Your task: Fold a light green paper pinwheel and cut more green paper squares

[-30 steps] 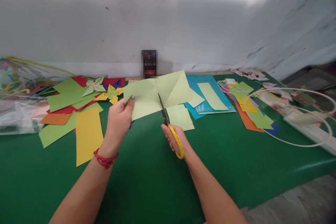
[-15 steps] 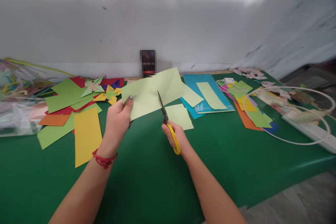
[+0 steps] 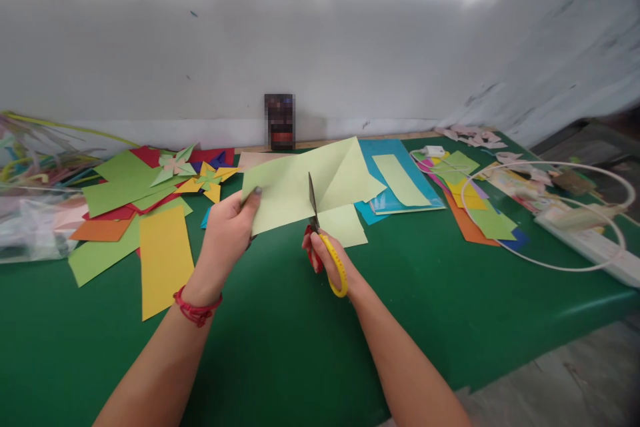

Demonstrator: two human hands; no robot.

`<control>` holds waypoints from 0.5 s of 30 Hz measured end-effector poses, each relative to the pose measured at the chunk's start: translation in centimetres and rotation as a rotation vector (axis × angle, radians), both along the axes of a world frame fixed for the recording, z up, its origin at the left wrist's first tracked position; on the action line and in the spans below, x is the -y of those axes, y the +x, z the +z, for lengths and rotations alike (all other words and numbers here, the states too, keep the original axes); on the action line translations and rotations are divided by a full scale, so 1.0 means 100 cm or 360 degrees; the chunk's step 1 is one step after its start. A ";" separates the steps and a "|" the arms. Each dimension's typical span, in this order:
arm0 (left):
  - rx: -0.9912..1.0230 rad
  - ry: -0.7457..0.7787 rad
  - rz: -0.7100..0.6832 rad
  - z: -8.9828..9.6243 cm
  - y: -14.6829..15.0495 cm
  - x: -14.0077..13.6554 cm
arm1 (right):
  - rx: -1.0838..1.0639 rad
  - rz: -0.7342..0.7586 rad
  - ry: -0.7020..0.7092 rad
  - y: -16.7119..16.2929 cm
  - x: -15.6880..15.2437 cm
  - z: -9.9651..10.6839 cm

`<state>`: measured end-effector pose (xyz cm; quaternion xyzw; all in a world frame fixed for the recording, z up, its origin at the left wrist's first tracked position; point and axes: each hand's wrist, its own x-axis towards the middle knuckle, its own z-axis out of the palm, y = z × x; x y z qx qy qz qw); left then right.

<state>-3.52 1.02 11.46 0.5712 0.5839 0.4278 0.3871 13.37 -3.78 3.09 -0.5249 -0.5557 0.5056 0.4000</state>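
My left hand (image 3: pixel 233 223) pinches the left edge of a pale green paper sheet (image 3: pixel 285 190), thumb on top, holding it above the table. A red braided bracelet circles that wrist. My right hand (image 3: pixel 333 257) grips a pair of scissors (image 3: pixel 339 275) with yellow and red handles. One dark blade lies over the sheet's face, near its middle; the other blade is mostly hidden. The sheet's right part bends up into a crease. Below it, a smaller pale green piece (image 3: pixel 347 227) rests on the green table (image 3: pixel 280 340).
Coloured paper sheets (image 3: pixel 167 260) and folded paper flowers (image 3: pixel 209 179) lie at left. A blue packet (image 3: pixel 393 147) bears a pale green strip (image 3: pixel 400 180). Right are paper scraps (image 3: pixel 480 213), a looped white cable (image 3: pixel 550 269) and a power strip (image 3: pixel 590 247). A phone-like object (image 3: pixel 280 123) leans on the wall.
The scissors have opened wider, their red and yellow handles now apart. The sheet has shifted slightly right and down, and its right part folds more sharply.
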 end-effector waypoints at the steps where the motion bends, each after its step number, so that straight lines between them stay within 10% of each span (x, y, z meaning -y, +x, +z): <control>1: 0.0003 -0.0015 -0.0008 0.000 0.000 0.000 | -0.0006 -0.0009 -0.0023 0.000 0.000 0.001; 15: -0.0100 0.0038 -0.0074 0.006 0.007 0.008 | 0.0026 -0.0155 -0.0089 0.000 0.000 0.005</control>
